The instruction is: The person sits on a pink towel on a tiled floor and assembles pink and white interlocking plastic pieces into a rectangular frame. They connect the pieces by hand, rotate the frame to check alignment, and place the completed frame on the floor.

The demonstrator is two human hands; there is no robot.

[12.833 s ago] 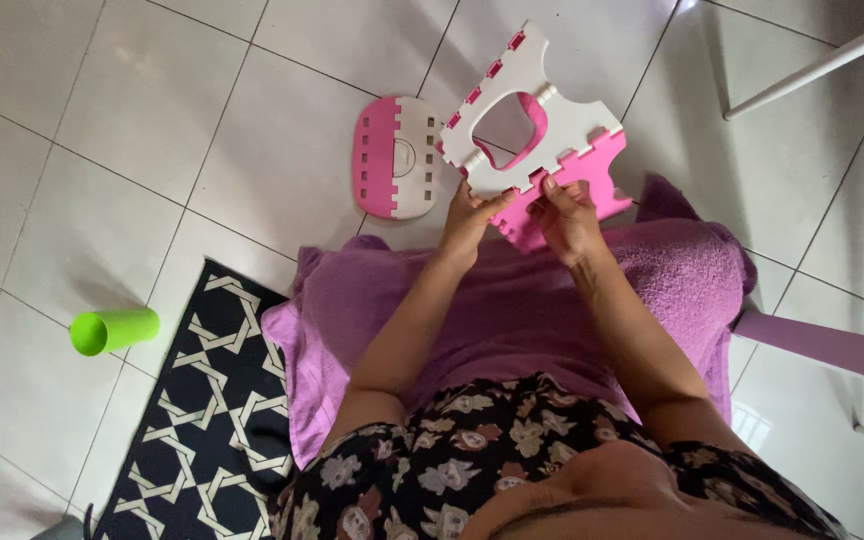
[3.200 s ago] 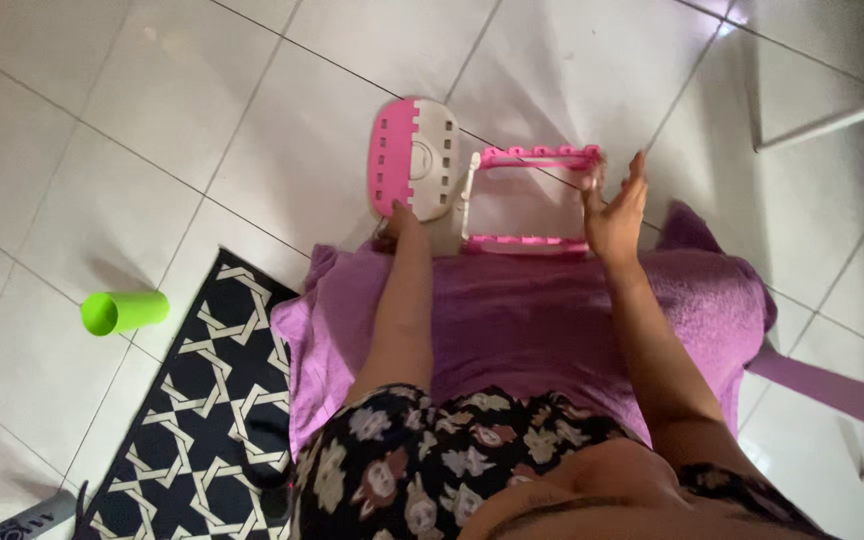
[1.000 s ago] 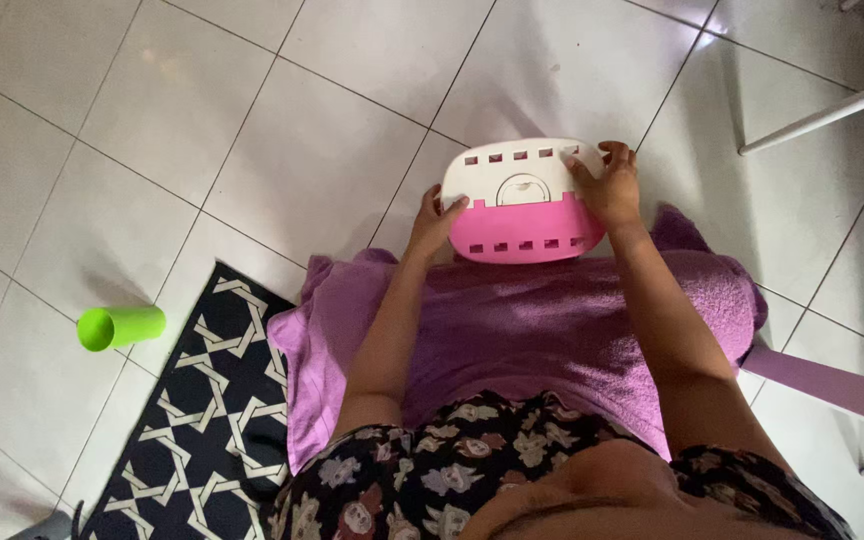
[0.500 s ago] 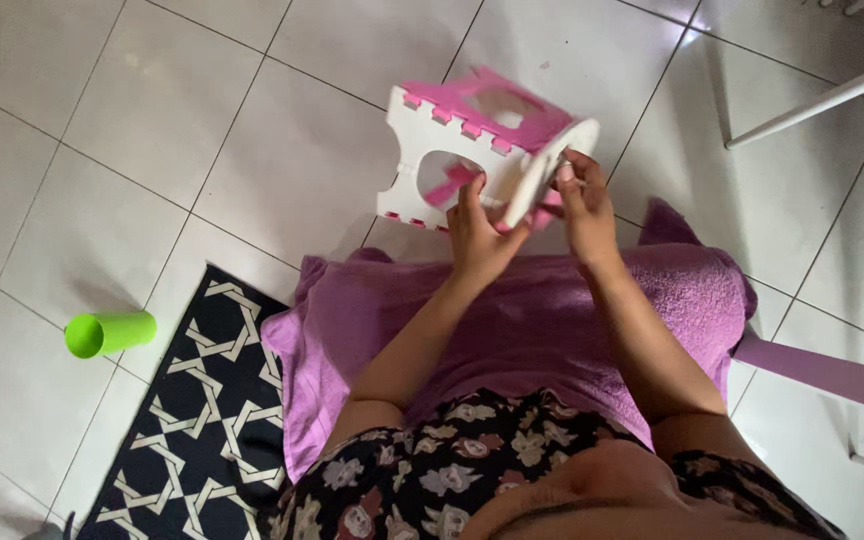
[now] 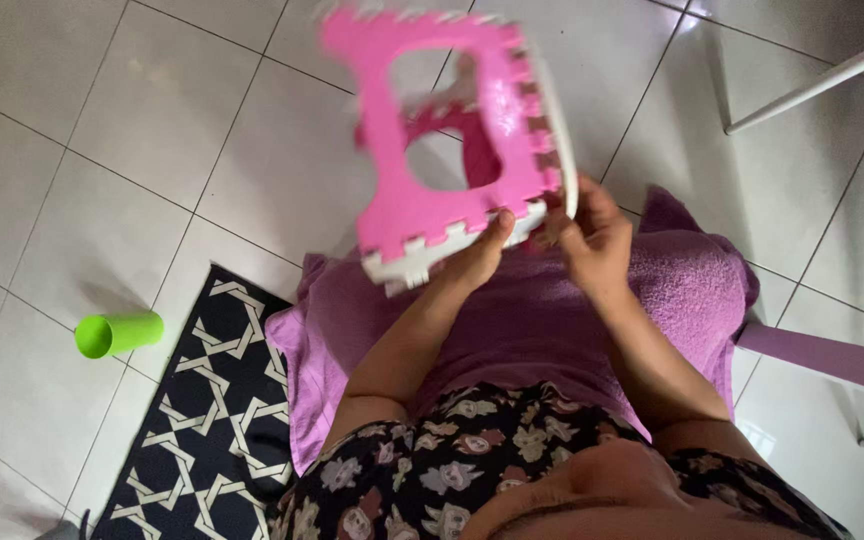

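Object in hand: a pink and white plastic folding stool (image 5: 452,140), held up in the air over the tiled floor (image 5: 102,150), above the far edge of the purple towel (image 5: 552,320).
Appearance: flat panels with toothed, interlocking edges; the pink panel facing the viewer has a large rounded-square cutout, through which a second pink panel shows (the outlines are blurred).
White parts: a white toothed strip along the lower edge and a thin white rim at the right side.
Left hand (image 5: 477,262): fingers closed on the stool's lower edge, thumb on the pink face.
Right hand (image 5: 592,240): fingers curled around the stool's lower right corner, beside the white rim.
Towel: spread across the person's lap.
Surroundings: a green cup (image 5: 117,332) lying on its side on the floor, left of a black and white patterned rug (image 5: 202,400).
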